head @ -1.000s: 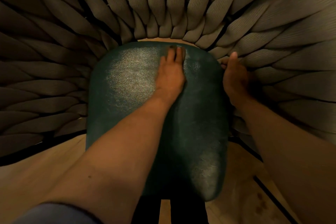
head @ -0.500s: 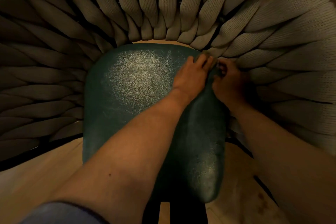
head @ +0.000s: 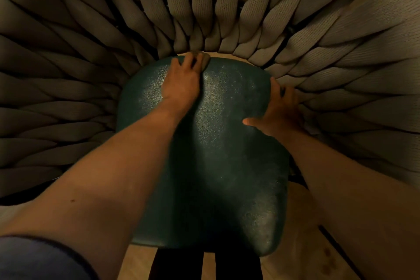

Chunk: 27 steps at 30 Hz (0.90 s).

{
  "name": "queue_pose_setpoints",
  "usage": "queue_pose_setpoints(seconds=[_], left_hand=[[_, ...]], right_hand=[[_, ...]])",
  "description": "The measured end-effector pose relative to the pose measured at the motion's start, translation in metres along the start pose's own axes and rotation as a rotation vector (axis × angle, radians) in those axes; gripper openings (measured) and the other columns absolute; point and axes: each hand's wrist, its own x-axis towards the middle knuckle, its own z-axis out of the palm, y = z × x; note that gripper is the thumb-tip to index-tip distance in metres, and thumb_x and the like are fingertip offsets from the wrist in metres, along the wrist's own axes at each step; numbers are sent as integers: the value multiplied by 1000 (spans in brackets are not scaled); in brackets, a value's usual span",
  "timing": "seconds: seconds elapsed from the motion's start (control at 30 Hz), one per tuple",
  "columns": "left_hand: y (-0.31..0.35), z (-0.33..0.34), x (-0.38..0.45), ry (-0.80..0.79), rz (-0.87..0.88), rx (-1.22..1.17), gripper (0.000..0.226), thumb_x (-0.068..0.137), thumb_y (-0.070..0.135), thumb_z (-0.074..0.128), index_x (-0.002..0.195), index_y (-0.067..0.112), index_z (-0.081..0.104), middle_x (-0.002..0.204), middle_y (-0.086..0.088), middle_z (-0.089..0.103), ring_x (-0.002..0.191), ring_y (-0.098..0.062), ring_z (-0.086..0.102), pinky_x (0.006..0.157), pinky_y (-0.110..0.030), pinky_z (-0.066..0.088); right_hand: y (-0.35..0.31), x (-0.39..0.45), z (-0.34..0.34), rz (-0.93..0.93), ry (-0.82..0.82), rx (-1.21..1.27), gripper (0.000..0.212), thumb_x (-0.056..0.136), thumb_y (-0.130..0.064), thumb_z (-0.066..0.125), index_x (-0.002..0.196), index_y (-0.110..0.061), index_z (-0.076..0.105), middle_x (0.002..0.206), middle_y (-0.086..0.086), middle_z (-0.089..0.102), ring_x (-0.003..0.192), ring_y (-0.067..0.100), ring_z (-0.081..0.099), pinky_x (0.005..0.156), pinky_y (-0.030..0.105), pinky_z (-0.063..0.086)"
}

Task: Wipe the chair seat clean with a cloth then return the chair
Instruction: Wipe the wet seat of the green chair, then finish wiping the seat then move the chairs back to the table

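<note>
A dark green padded chair seat (head: 222,166) fills the middle of the head view. My left hand (head: 181,82) lies flat at the seat's far edge, pressing a small brownish cloth (head: 204,61) that shows only past the fingertips. My right hand (head: 279,109) rests on the seat's right edge, thumb spread over the top, fingers against the side. Woven beige straps of the chair back (head: 204,18) fan around the seat.
Light wooden floor (head: 302,252) shows below the seat's front, with dark lines across it. Two dark legs (head: 211,266) appear under the front edge. The woven straps close in the seat on the left, back and right.
My left hand slid with the cloth from the seat's back right corner leftward to the middle of the far edge. My right hand moved down along the right edge and spread flat.
</note>
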Motion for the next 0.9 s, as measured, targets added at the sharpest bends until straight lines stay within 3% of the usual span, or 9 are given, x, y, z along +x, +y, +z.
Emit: queue_pose_setpoints(seconds=[0.07, 0.2, 0.3, 0.43, 0.57, 0.67, 0.73, 0.8, 0.9], left_hand=[[-29, 7, -2, 6, -20, 61, 63, 86, 1, 37, 148, 11, 31, 140, -17, 42, 107, -39, 49, 86, -45, 39], [-82, 18, -19, -50, -213, 86, 62, 85, 7, 32, 147, 16, 31, 137, -12, 43, 107, -40, 49, 81, -48, 42], [-94, 10, -43, -41, -330, -36, 57, 91, 5, 41, 146, 22, 34, 132, -17, 41, 103, -44, 47, 78, -49, 46], [-99, -4, -82, -65, -508, -236, 64, 86, 7, 48, 144, 32, 38, 128, -18, 43, 107, -47, 49, 87, -51, 46], [-100, -12, -132, -30, -682, -486, 53, 78, 12, 43, 129, 18, 59, 112, -26, 62, 100, -45, 60, 88, -47, 51], [-83, -17, -170, -132, -855, -820, 20, 87, 10, 54, 100, 13, 69, 98, -17, 70, 95, -39, 66, 84, -46, 55], [-56, -29, -195, -193, -955, -1211, 15, 90, 2, 57, 87, 12, 67, 82, -11, 71, 77, -31, 70, 69, -48, 59], [-23, -50, -216, -285, -997, -1521, 17, 93, -2, 52, 93, 8, 66, 72, -5, 72, 61, -20, 69, 51, -35, 58], [20, -78, -239, -413, -956, -1741, 20, 94, -2, 49, 98, 7, 66, 80, -7, 74, 70, -19, 71, 61, -29, 58]], right_hand=[[0, -1, 0, 1, -1, -16, 131, 65, -60, 87, 161, -34, 2, 162, 10, 11, 147, 36, 20, 110, 56, 36], [0, -2, -3, 11, -4, -27, 131, 66, -61, 86, 161, -35, 0, 164, 8, 9, 148, 35, 21, 111, 56, 36], [1, -5, -3, 25, -2, 28, 131, 63, -66, 85, 161, -34, 4, 164, 7, 11, 149, 35, 23, 114, 58, 35], [4, -22, -3, 32, 96, 161, 123, 63, -70, 82, 160, -30, 17, 161, 12, 21, 147, 36, 26, 117, 53, 34], [9, -55, 1, 32, 124, 356, 114, 66, -66, 82, 157, -25, 28, 153, 12, 35, 141, 32, 36, 116, 50, 36], [9, -89, 8, 49, 51, 509, 102, 69, -59, 84, 152, -21, 38, 147, 12, 48, 135, 29, 48, 113, 48, 41], [8, -115, 12, 60, -40, 590, 82, 77, -45, 86, 145, -17, 49, 139, 10, 56, 126, 26, 56, 109, 45, 45], [6, -142, 11, 85, -140, 695, 60, 82, -36, 84, 133, -14, 60, 127, 7, 63, 117, 24, 63, 104, 42, 50], [6, -181, 9, 124, -292, 895, 30, 87, -25, 81, 113, -19, 66, 109, 1, 67, 106, 21, 66, 92, 38, 54]])
